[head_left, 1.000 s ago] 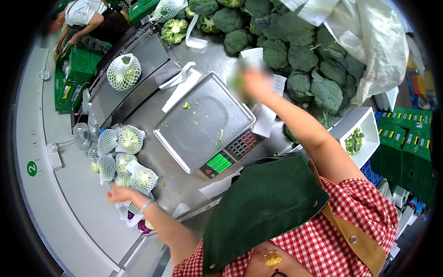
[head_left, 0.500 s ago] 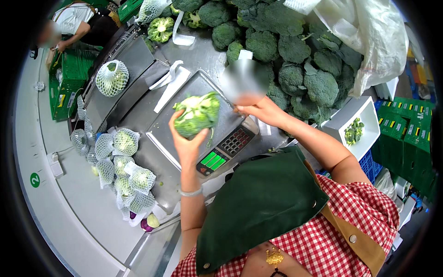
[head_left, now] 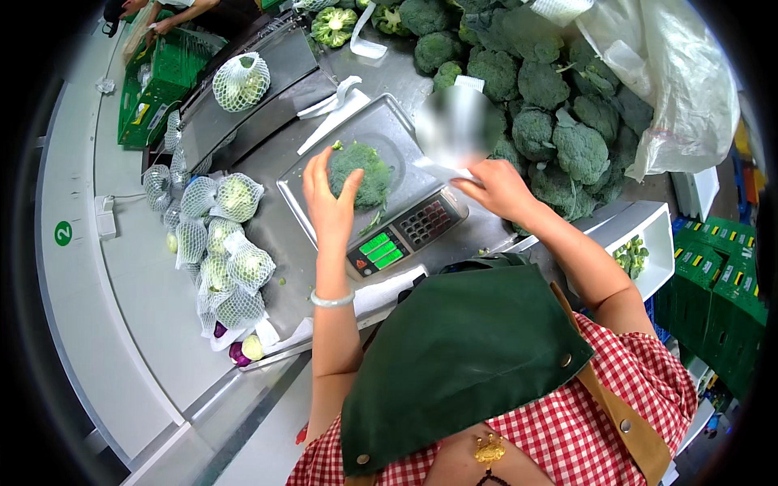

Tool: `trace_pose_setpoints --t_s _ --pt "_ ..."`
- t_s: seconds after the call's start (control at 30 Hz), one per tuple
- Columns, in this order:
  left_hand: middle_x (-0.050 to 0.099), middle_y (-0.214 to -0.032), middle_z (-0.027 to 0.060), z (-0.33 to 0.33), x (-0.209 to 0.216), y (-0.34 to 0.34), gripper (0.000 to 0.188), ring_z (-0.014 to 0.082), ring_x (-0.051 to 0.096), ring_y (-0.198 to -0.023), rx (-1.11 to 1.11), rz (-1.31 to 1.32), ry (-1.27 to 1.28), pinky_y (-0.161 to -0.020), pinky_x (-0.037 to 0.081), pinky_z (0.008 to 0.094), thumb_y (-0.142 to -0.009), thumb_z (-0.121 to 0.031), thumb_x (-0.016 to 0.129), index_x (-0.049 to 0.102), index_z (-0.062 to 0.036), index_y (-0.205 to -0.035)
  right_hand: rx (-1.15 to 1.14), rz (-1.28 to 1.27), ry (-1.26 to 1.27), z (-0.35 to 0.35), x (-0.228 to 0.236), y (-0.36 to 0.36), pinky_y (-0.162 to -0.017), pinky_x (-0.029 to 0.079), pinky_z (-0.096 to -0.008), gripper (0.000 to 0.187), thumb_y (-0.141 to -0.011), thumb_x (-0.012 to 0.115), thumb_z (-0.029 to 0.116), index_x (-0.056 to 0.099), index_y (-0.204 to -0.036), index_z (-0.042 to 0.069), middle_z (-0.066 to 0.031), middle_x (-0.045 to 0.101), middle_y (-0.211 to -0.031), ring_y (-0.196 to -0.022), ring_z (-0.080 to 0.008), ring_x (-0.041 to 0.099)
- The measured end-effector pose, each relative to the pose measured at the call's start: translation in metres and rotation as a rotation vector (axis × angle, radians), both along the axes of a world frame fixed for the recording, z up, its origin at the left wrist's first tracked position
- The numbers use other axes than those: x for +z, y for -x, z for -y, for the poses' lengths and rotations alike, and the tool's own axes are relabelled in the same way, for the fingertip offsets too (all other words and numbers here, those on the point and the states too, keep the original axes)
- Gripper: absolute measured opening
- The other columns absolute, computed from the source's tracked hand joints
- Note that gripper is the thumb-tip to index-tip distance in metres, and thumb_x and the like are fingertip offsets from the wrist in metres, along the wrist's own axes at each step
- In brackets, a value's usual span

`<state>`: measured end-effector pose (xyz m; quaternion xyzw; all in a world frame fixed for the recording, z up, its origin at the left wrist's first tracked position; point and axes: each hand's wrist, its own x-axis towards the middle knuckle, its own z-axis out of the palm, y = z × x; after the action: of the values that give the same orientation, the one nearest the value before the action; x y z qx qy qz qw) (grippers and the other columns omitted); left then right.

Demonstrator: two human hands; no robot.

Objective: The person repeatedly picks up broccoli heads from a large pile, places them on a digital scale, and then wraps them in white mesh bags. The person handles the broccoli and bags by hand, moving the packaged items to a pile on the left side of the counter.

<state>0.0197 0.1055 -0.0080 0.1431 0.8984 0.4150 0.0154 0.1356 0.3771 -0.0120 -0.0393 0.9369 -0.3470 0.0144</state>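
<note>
A green broccoli head sits floret side up on the metal pan of a digital scale. Beside it on the left is my left hand, its thumb and fingers spread around the near side of the head; whether they touch it I cannot tell. Right of the pan, my right hand is closed, with the fingers pinching a pale strip-like thing whose kind I cannot make out. A smeared patch beyond these fingers hides what lies there. The scale's green display is lit.
Broccoli heads are piled at the far right beside a white plastic bag. Netted pale vegetables cluster on the left; another netted one rests on a metal machine. A white bin and green crates stand right.
The broccoli has gone from my left hand's grip, cut side showing, to the scale pan, florets up. My left fingers have spread. The view has shifted; my right hand stays closed.
</note>
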Motion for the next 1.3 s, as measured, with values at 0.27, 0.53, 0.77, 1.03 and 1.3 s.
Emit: trace_pose_setpoints --t_s 0.27,0.53,0.77,1.03,1.3 --pt "0.064 -0.089 0.0002 0.011 0.069 -0.012 0.013 0.0085 0.059 -0.077 0.243 0.380 -1.190 -0.068 0.049 0.0227 -0.092 -0.011 0.066 0.064 -0.0029 -0.103 0.067 0.318 1.509 0.079 0.065 0.070 -0.065 0.049 -0.0277 0.030 -0.092 0.065 0.024 0.065 -0.111 0.002 -0.0040 0.067 -0.087 -0.074 -0.0120 0.060" --pt "0.065 -0.109 0.0142 0.080 -0.001 -0.024 0.028 0.0258 0.066 -0.096 0.018 0.634 -1.613 -0.087 0.055 0.0385 -0.100 -0.020 0.045 0.053 -0.0018 -0.119 0.191 0.563 1.185 0.151 0.026 0.072 -0.086 0.043 -0.0270 0.047 -0.083 0.075 0.026 0.060 -0.120 0.001 -0.0033 0.066 -0.104 -0.094 -0.0101 0.058" --pt "0.062 -0.120 0.0166 0.084 -0.031 -0.093 0.037 0.0272 0.060 -0.112 -0.093 1.062 -0.985 -0.100 0.047 0.0428 -0.097 -0.015 0.055 0.048 0.0049 -0.129 -0.052 0.923 2.021 0.099 -0.022 0.043 -0.094 0.051 -0.0395 0.023 -0.100 0.051 0.019 0.058 -0.111 0.000 -0.0134 0.068 -0.103 -0.095 -0.0230 0.068" --pt "0.063 -0.096 0.0079 0.062 -0.046 -0.035 0.043 0.0146 0.061 -0.082 0.252 0.586 -0.689 -0.075 0.050 0.0283 -0.083 -0.005 0.070 0.054 0.0006 -0.122 -0.209 0.276 0.574 0.084 -0.039 0.095 -0.076 0.046 -0.0268 0.017 -0.082 0.061 0.001 0.051 -0.095 0.004 -0.0019 0.059 -0.084 -0.085 -0.0093 0.055" --pt "0.065 -0.108 0.0076 0.063 -0.091 -0.008 0.043 0.0142 0.065 -0.075 0.558 0.991 -1.002 -0.054 0.051 0.0264 -0.100 -0.034 0.044 0.053 -0.0041 -0.128 -0.208 0.311 0.578 0.118 -0.111 0.154 -0.079 0.049 -0.0442 0.031 -0.087 0.058 0.024 0.068 -0.094 -0.004 -0.0218 0.068 -0.092 -0.089 -0.0429 0.063"
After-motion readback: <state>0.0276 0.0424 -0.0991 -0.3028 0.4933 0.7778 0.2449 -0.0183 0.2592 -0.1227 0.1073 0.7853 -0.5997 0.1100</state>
